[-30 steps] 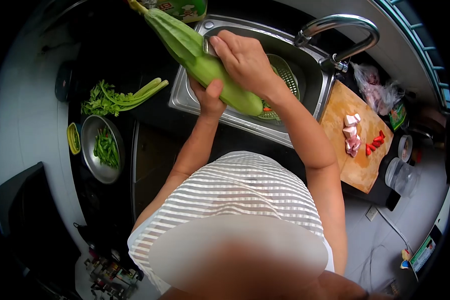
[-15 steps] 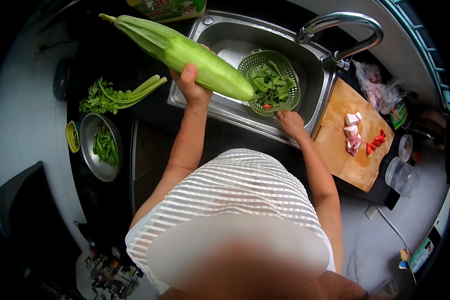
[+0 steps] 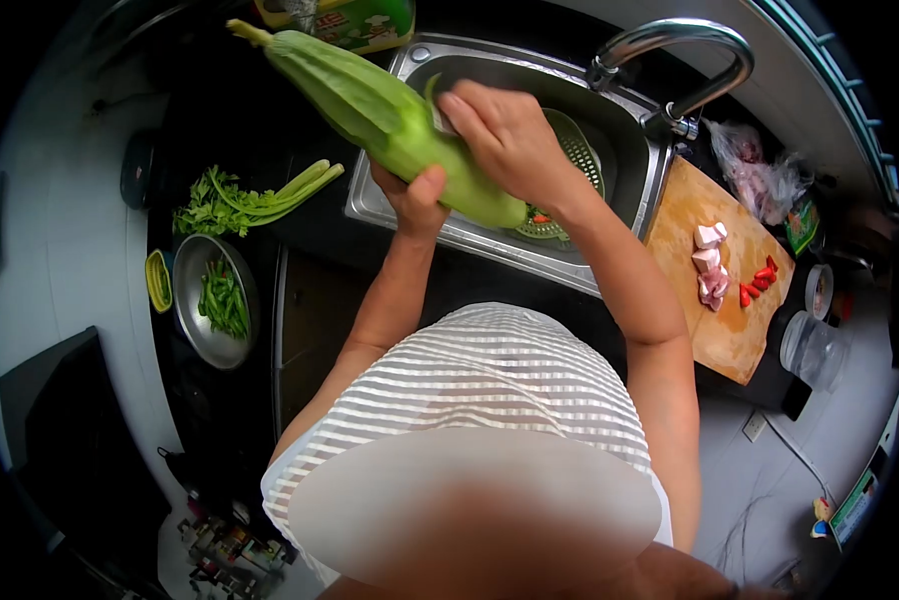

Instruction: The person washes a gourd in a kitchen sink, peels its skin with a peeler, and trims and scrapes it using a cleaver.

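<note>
Left hand clamped around the long green gourd, held tilted above the left part of the sink, stem end far left. Right hand closed on a small peeler, blade on the gourd's skin. Colander in sink, partly hidden. Right: board with meat chunks, red pepper pieces. Left: celery, metal bowl of cut greens.

Top, one: lightweight, sleeveless; narrow white and grey stripes, gently curved across the body, with a sheer look to the weave. Pale grey-white oval area, plain, blurred towards its lower middle. Edging, white, along one side. Arms, two: bare. Hands, two: bare.
</note>
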`<state>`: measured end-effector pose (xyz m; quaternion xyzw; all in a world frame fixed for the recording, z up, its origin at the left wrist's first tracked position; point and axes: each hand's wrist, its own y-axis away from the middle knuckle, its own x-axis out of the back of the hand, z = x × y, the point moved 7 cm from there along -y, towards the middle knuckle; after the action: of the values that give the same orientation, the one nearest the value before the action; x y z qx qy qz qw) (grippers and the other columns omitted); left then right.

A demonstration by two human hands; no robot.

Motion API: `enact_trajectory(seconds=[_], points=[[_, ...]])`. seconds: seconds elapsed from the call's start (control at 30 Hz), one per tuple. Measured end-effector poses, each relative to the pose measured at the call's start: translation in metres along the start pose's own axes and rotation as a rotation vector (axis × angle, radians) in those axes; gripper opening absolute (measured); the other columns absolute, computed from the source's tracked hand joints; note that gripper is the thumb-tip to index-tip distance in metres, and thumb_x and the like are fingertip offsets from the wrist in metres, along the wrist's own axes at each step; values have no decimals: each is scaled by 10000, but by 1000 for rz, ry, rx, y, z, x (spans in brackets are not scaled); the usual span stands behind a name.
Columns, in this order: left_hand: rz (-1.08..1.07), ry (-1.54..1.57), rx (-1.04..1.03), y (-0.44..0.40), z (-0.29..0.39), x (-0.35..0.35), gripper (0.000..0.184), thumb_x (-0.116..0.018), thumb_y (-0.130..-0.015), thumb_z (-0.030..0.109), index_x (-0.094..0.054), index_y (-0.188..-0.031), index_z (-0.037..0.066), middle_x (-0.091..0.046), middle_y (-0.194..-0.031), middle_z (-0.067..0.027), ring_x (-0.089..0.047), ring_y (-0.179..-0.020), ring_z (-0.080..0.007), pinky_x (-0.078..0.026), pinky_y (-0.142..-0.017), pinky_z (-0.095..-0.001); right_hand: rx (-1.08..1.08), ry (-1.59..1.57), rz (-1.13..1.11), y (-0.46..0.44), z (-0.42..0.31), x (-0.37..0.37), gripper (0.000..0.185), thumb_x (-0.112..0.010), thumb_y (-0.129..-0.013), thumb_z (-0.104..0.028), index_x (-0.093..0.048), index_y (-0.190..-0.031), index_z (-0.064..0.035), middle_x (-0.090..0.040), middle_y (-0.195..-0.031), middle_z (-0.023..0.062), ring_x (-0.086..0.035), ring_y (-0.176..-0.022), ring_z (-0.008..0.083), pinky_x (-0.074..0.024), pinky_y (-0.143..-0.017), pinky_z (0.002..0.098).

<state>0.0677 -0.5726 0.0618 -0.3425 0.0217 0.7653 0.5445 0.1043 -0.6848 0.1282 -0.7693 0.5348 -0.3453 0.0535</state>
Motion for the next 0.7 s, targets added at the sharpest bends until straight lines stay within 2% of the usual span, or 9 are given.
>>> enact_trajectory(seconds=[0.1,0.13,0.2,0.27,0.33,0.4,0.47,0.53,0.7], points=[[-76,53,-50,-24,21,1,597,-574,-581,210,-372,-1108,15,-488,-924,-160,-531,-768,-243,-493,-655,-340,-189,113,-169,73,88,-28,281,-410,-865,-233,-493,-710,-13,-498,-622,176,-497,-574,339,-373,-522,389],[-86,23,-80,-30,27,4,582,-574,-590,233,-380,-1093,12,-494,-900,-168,-532,-746,-244,-494,-631,-343,-379,166,-310,107,107,-32,311,-406,-850,-279,-555,-745,-28,-560,-702,191,-534,-680,377,-407,-617,455],[-48,48,-83,-37,26,13,586,-574,-596,256,-382,-1091,10,-497,-894,-173,-533,-748,-242,-493,-629,-338,-630,265,-460,186,160,-39,314,-410,-852,-290,-560,-761,-29,-575,-740,193,-543,-700,385,-414,-629,460],[-31,75,-88,-40,27,16,591,-575,-602,279,-384,-1090,7,-499,-887,-178,-535,-750,-240,-491,-626,-333,-662,334,-454,209,169,-29,306,-402,-857,-277,-566,-768,-34,-574,-738,196,-549,-706,377,-426,-629,446],[-30,-58,40,-31,15,13,570,-498,-629,412,-406,-1040,29,-453,-914,-110,-473,-818,-235,-415,-711,-341,-683,390,-340,201,161,-13,295,-401,-861,-259,-562,-776,-27,-567,-726,196,-551,-699,365,-422,-609,422],[-94,-57,83,-23,5,9,585,-499,-622,406,-402,-1056,27,-446,-942,-111,-470,-828,-236,-412,-709,-333,-618,82,-115,151,133,2,279,-417,-860,-239,-546,-766,-10,-554,-692,183,-538,-647,354,-407,-569,399],[-122,108,73,-18,0,0,622,-592,-604,289,-371,-1113,8,-502,-912,-175,-539,-792,-235,-486,-660,-322,-498,-54,-9,87,77,17,266,-441,-853,-224,-530,-749,4,-529,-648,173,-512,-593,347,-388,-541,390],[-130,93,67,-8,1,-10,634,-601,-598,275,-363,-1122,8,-499,-920,-170,-538,-803,-236,-484,-675,-322,-336,-223,82,37,26,24,249,-453,-847,-212,-530,-745,2,-516,-625,163,-495,-568,334,-384,-532,382],[-31,-57,-79,-1,8,-5,666,-609,-589,231,-339,-1156,11,-483,-954,-155,-523,-859,-248,-476,-714,-342,-21,-79,71,-6,-12,8,267,-435,-853,-242,-525,-740,-18,-537,-658,179,-524,-612,345,-402,-551,405]])
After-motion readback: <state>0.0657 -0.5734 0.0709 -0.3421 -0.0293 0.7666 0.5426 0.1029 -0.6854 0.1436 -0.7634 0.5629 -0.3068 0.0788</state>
